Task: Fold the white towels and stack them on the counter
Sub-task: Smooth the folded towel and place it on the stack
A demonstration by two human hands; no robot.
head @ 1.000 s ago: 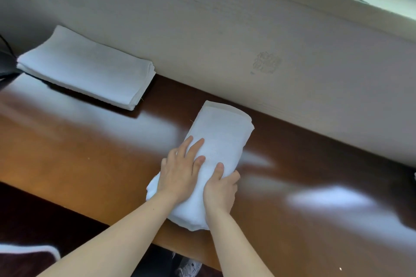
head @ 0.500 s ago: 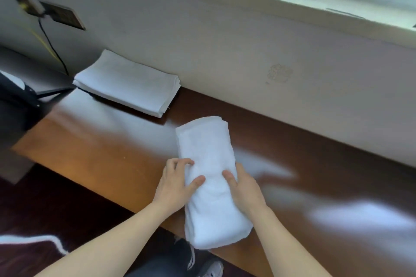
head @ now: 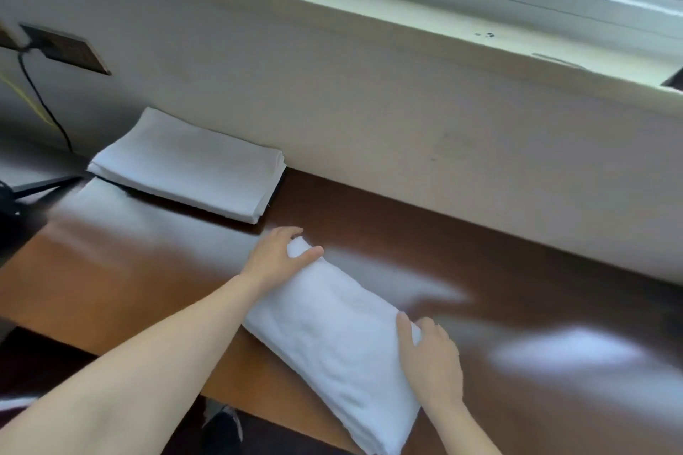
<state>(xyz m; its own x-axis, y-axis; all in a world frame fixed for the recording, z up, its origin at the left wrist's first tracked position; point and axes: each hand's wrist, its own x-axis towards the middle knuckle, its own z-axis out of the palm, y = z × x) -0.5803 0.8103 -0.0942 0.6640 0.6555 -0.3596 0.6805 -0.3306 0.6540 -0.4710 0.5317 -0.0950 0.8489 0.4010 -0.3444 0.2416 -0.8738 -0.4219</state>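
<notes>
From the head view, the only one, the left hand (head: 275, 260) gripped the far end of a thick, soft white terry towel folded into a long bundle (head: 332, 336). Its thumb lay over the top of that end and its fingers (head: 290, 232) curled round the far side, pinching the cloth between them. The right hand (head: 430, 362) rested against the towel's right edge nearer the person, fingers (head: 404, 329) held together and laid flat on the fabric; whether they actually gripped it could not be told.

The bundle lay slantwise on the glossy reddish-brown wooden desk (head: 129, 270), running from the left fingers down past the right fingers, with its near end hanging just over the desk's front edge. Its surface looked plush and a little rumpled, the long edges roughly even.

Beyond the left fingers, close but not touching, sat a neat flat stack of folded thin white towels (head: 188, 166) against the pale wall (head: 369, 103).

Judging by this, the folding of the bundle seemed nearly complete, and the step in hand was squaring it up or taking hold to carry it. The next move would call for lifting both ends together so the folds do not slip open, then setting it onto or beside the stack past the left fingers.
</notes>
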